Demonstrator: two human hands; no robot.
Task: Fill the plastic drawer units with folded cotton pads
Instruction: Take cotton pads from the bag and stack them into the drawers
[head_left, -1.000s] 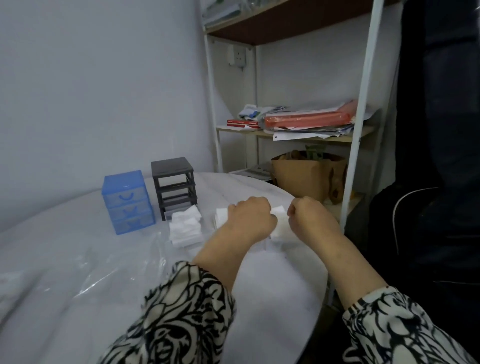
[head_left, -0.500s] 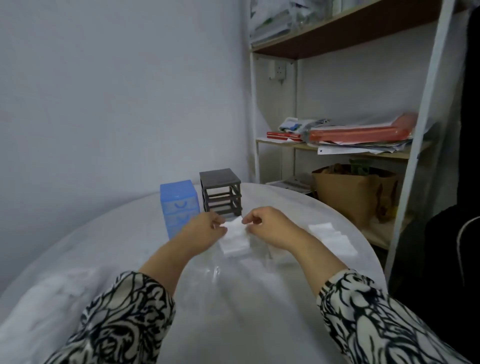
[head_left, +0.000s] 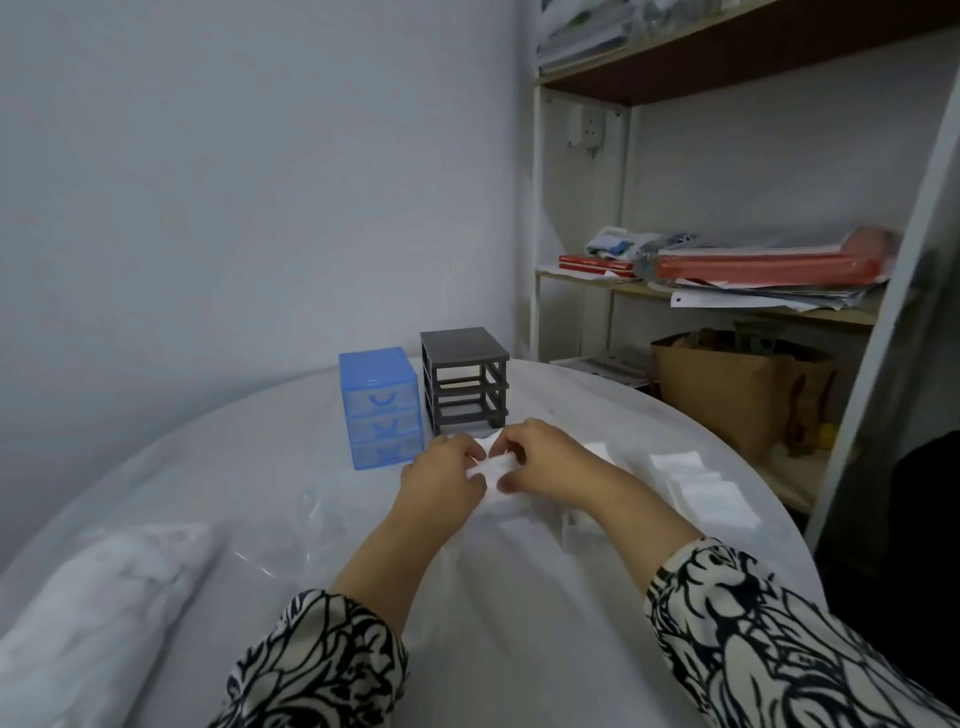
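A white cotton pad (head_left: 491, 464) is pinched between my left hand (head_left: 447, 475) and my right hand (head_left: 540, 460), just above a stack of pads (head_left: 506, 501) on the table. Behind my hands stands a blue drawer unit (head_left: 379, 405) with its three drawers in place. Beside it on the right is a grey drawer frame (head_left: 464, 379) with its slots empty. More white pads (head_left: 701, 483) lie spread on the table to the right of my right forearm.
The round table (head_left: 234, 467) has a clear plastic cover. A white bundle in plastic (head_left: 93, 608) lies at the near left. A shelf rack (head_left: 753, 291) with papers, red folders and a brown paper bag (head_left: 727, 400) stands behind the table at the right.
The view swung right, so the drawer units now sit centre. My hands went from one pad pile to the stack before the grey frame and drew closer on a pad.
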